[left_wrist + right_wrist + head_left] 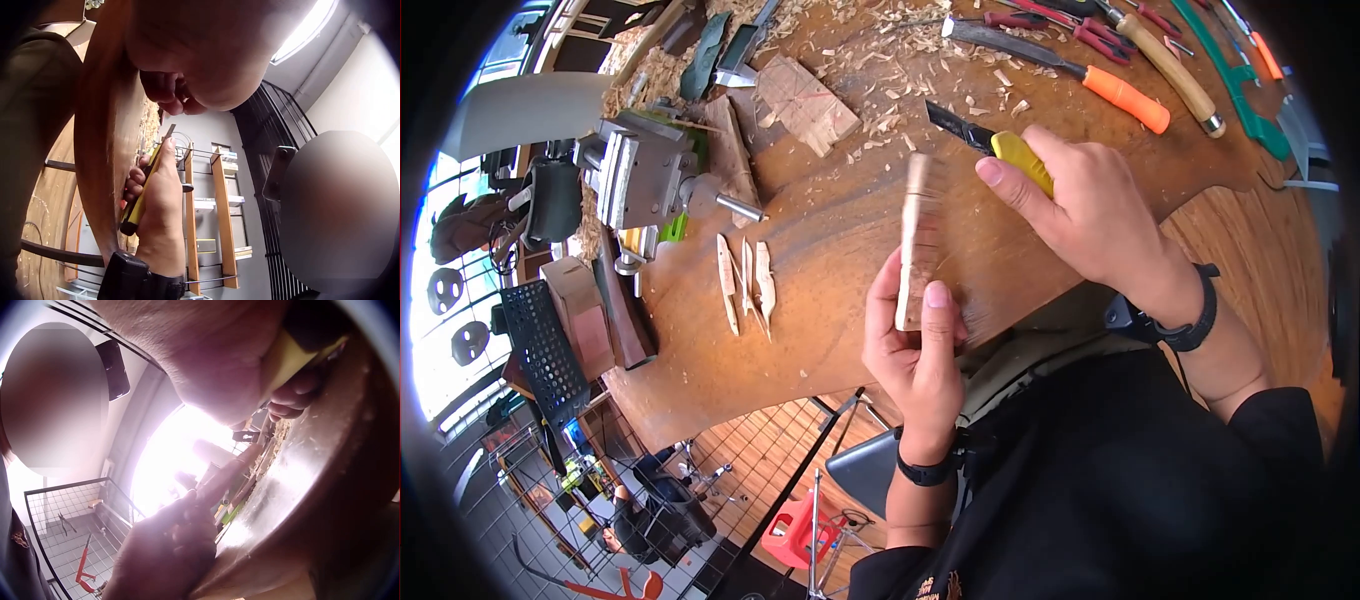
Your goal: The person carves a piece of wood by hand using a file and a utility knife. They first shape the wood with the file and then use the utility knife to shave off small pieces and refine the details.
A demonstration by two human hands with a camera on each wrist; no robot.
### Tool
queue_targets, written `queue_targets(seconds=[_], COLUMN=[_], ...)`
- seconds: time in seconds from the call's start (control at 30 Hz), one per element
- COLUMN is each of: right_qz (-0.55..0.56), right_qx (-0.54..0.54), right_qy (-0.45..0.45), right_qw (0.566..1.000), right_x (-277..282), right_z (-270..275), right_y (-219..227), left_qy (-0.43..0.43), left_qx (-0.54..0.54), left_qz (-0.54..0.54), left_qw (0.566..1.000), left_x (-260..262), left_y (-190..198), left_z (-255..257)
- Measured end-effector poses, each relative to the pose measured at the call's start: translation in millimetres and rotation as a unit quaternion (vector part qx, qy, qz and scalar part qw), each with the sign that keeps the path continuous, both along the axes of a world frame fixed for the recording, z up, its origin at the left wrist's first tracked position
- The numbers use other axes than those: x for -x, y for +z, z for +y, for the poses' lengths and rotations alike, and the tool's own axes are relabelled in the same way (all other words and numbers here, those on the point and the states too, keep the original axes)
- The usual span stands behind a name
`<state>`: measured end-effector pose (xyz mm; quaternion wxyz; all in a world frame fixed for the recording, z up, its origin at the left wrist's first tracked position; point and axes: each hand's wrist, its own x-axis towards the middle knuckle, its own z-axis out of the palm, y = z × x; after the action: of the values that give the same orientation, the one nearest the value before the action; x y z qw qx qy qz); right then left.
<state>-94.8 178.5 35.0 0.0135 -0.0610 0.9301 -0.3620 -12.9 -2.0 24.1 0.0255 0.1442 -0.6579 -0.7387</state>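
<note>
A narrow wooden piece [915, 250], blurred at its upper end, stands upright in the left hand [920, 360], the thumb across its lower part. Up and to the right, the right hand [1090, 205] grips a yellow utility knife [1022, 162], its dark blade pointing up-left, apart from the wood. In the left wrist view the right hand [161, 206] has its fingers curled round the yellow knife handle [140, 203]. The right wrist view shows the left hand [181, 544] from the side and the knife's yellow handle [284, 362] up close.
Several thin wood slivers [765, 285] lie left of the hands. A metal vise [645, 180] stands at the table's left, near a flat wood block [805, 100]. Shavings [890, 60], an orange-handled chisel [1125, 98] and other tools lie along the far side.
</note>
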Motion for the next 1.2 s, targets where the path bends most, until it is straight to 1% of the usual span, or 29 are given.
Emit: queue_targets(seconds=[0.07,0.13,0.23,0.3,0.4,0.53,0.6,0.63,0.7,0.73,0.8,0.83,0.87,0.9,0.93,0.97,1.0,1.03,1.07,1.13,1.17,1.2], right_qz=[-0.012,-0.026,-0.041,-0.055,-0.039,-0.030,-0.023,-0.023,-0.032,-0.032,-0.020,-0.018,0.011,0.043,0.048,0.040,0.030,0.008,0.012,-0.057,-0.062,-0.055], right_qx=[0.003,0.007,0.016,0.014,0.017,0.013,0.007,0.008,0.036,0.036,0.030,0.029,0.024,0.016,0.006,0.020,0.034,0.036,0.021,0.026,0.019,-0.004], right_qy=[0.002,0.004,0.010,0.016,0.016,0.019,0.019,0.019,0.015,0.016,0.018,0.021,0.012,0.007,0.021,0.014,0.011,0.007,0.034,0.014,0.022,0.050], right_qw=[1.000,1.000,0.999,0.998,0.999,0.999,1.000,1.000,0.999,0.999,0.999,0.999,1.000,0.999,0.999,0.999,0.999,0.999,0.999,0.998,0.998,0.997], right_x=[0.2,-1.2,-4.2,-5.2,-4.9,-5.0,-5.1,-5.0,-4.7,-4.7,-4.7,-5.1,-5.5,-4.6,-2.7,-3.0,-4.1,-4.4,-4.3,-2.7,-2.6,-2.2], right_z=[3.5,5.8,7.9,8.7,9.0,8.0,8.1,8.1,8.3,8.6,9.1,8.7,8.0,8.2,8.9,8.5,7.9,7.6,6.9,6.1,6.0,5.5], right_y=[3.8,5.3,6.6,7.7,4.8,3.5,2.3,2.5,3.3,2.8,0.6,-1.8,-5.3,-7.0,-5.8,-3.0,-0.2,1.9,5.6,13.2,14.5,14.5], left_qy=[0.007,0.001,0.001,0.007,-0.007,-0.010,0.032,0.032,0.045,0.045,0.013,0.008,0.018,0.047,0.080,0.079,0.054,0.026,-0.006,0.020,0.041,0.064], left_qx=[-0.023,-0.016,-0.034,0.005,0.023,0.009,-0.002,-0.001,0.002,0.002,0.088,0.043,0.019,0.002,-0.020,-0.038,-0.099,-0.179,-0.259,-0.309,-0.297,-0.286], left_qz=[0.003,0.006,0.000,0.009,0.009,-0.004,0.018,0.018,0.073,0.073,-0.077,-0.091,-0.083,-0.048,-0.011,-0.028,-0.090,-0.158,-0.218,-0.194,-0.189,-0.186], left_qw=[1.000,1.000,0.999,1.000,1.000,1.000,0.999,0.999,0.996,0.996,0.993,0.995,0.996,0.998,0.997,0.996,0.990,0.971,0.941,0.931,0.935,0.938], left_x=[0.7,0.7,0.6,1.7,0.7,0.7,1.5,-0.3,-2.2,-4.4,0.9,5.1,5.9,4.5,3.2,4.7,8.1,13.4,17.4,14.0,12.9,12.0], left_y=[0.3,-1.0,-0.3,0.1,-0.8,-0.7,0.9,-2.1,-6.5,-5.6,12.3,18.5,18.8,19.7,20.4,25.8,33.3,32.1,30.0,23.0,21.9,21.5], left_z=[0.5,-0.2,0.7,3.0,2.7,5.3,9.9,10.0,9.4,7.9,7.4,6.5,4.9,5.6,7.7,6.0,2.9,-2.0,-5.1,-0.8,3.6,7.4])
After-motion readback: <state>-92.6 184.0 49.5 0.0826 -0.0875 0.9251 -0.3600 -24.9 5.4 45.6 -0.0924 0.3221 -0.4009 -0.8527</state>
